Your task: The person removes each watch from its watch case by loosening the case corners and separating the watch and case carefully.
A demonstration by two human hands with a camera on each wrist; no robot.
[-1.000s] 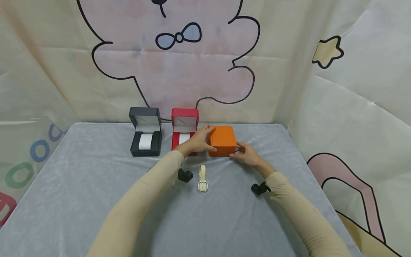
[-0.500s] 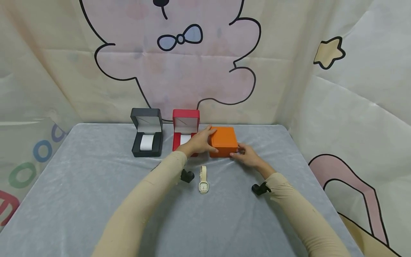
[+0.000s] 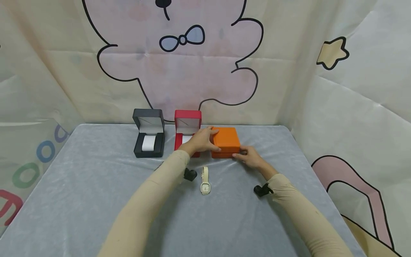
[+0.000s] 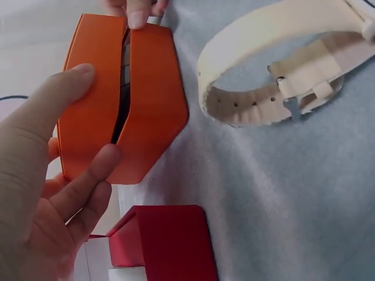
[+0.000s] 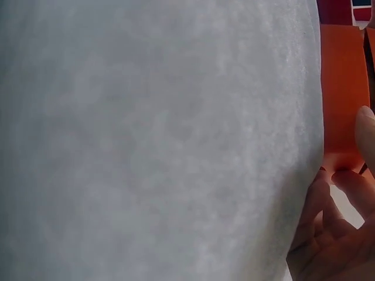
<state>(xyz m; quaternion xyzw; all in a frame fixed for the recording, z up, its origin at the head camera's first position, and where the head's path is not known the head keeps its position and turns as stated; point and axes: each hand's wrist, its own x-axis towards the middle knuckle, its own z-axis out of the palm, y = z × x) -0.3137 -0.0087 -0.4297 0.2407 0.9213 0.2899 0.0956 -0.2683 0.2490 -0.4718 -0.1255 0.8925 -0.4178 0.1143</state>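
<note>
Head view: the orange lid [image 3: 226, 140], gripped by the left hand [image 3: 199, 140], is newly parted from the box base [image 3: 222, 155] held by the right hand [image 3: 252, 157], so opening seems begun.

In the left wrist view, the left hand [image 4: 23, 190] gripped an orange box [image 4: 153, 99] by its lid [image 4: 94, 126], the thumb laid along it and the other fingers [image 4: 85, 181] bent about its lower end. The lid stood slightly parted from the base, leaving a dark slit with something greyish inside. At the upper edge, part of the right hand [image 4: 137, 10] appeared, one fingertip touching the base beside the slit. Lower down, near the orange box, sat a partly cropped red box [image 4: 176, 243]. Rightward, a cream watch strap [image 4: 258, 30] curved into a loop, its metal buckle [image 4: 293, 107] and punched holes showing, above the bench's grey cloth [image 4: 275, 199].
</note>
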